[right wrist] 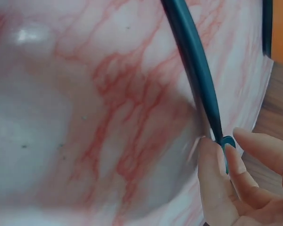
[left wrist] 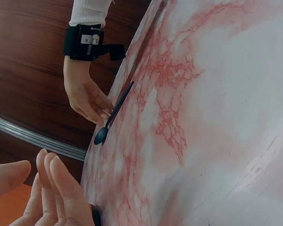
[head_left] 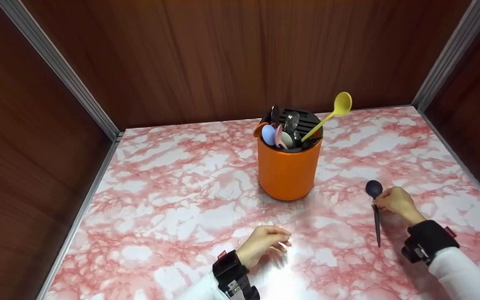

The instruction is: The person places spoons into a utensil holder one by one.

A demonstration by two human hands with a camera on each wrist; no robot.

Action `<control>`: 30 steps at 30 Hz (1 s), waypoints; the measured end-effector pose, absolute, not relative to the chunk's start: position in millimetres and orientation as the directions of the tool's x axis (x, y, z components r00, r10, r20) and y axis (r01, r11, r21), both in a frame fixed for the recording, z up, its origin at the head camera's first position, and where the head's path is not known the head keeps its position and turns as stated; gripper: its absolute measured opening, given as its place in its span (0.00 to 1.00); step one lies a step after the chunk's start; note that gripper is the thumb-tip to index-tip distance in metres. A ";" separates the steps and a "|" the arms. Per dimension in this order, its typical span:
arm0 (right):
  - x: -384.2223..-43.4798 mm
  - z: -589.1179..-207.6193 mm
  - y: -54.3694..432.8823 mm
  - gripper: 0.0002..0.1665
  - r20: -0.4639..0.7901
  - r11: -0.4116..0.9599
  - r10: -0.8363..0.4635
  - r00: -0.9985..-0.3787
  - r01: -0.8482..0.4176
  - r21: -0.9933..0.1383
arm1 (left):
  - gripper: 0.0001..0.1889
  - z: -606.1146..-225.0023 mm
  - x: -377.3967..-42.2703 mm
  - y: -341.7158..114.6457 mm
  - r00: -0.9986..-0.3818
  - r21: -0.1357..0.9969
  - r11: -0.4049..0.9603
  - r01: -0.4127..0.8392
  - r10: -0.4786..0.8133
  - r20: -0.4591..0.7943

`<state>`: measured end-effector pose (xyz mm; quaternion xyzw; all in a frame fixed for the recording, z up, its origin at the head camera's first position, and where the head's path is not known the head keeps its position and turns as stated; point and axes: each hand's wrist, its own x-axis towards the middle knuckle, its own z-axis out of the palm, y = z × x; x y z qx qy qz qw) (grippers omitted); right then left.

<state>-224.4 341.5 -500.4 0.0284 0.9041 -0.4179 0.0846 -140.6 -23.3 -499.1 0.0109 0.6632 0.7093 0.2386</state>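
Observation:
A dark spoon with a round bowl and a long thin handle lies over the marbled table at the right. My right hand has its fingertips at the neck of this spoon, just below the bowl, and pinches it. In the right wrist view the spoon's handle runs up from between the fingertips, with part of the bowl hidden behind them. Nearer the front, my left hand hovers over the table with loosely bent fingers and holds nothing.
An orange utensil holder with a black slotted top stands behind the hands. Several spoons fill it, among them a yellow spoon leaning out to the right and a blue one. Brown wood-grain panels enclose the table's back and sides.

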 end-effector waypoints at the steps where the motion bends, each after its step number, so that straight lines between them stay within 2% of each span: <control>1: -224.0 -501.1 341.8 0.08 -0.167 0.659 -0.026 -0.986 0.109 -0.744 | 0.13 -498.9 -140.4 -23.3 -0.886 0.946 -0.008 -0.324 0.354 -0.301; 7: -222.9 -504.0 343.2 0.11 -0.168 0.692 -0.023 -0.986 0.106 -0.714 | 0.13 -499.7 -139.6 -23.3 -0.882 0.939 -0.021 -0.344 0.351 -0.315; 17: -222.9 -508.2 342.5 0.11 -0.209 0.603 -0.025 -0.978 0.152 -0.783 | 0.13 -501.3 -139.2 -21.8 -0.876 0.932 -0.014 -0.363 0.345 -0.336; 26: -221.4 -506.7 330.9 0.12 -0.316 0.402 -0.044 -0.948 0.273 -0.874 | 0.12 -503.2 -140.0 -18.0 -0.870 0.923 -0.020 -0.385 0.342 -0.356; 30: -218.7 -503.6 320.7 0.13 -0.327 0.321 -0.065 -0.943 0.290 -0.901 | 0.12 -503.7 -139.6 -17.2 -0.869 0.923 -0.031 -0.384 0.348 -0.351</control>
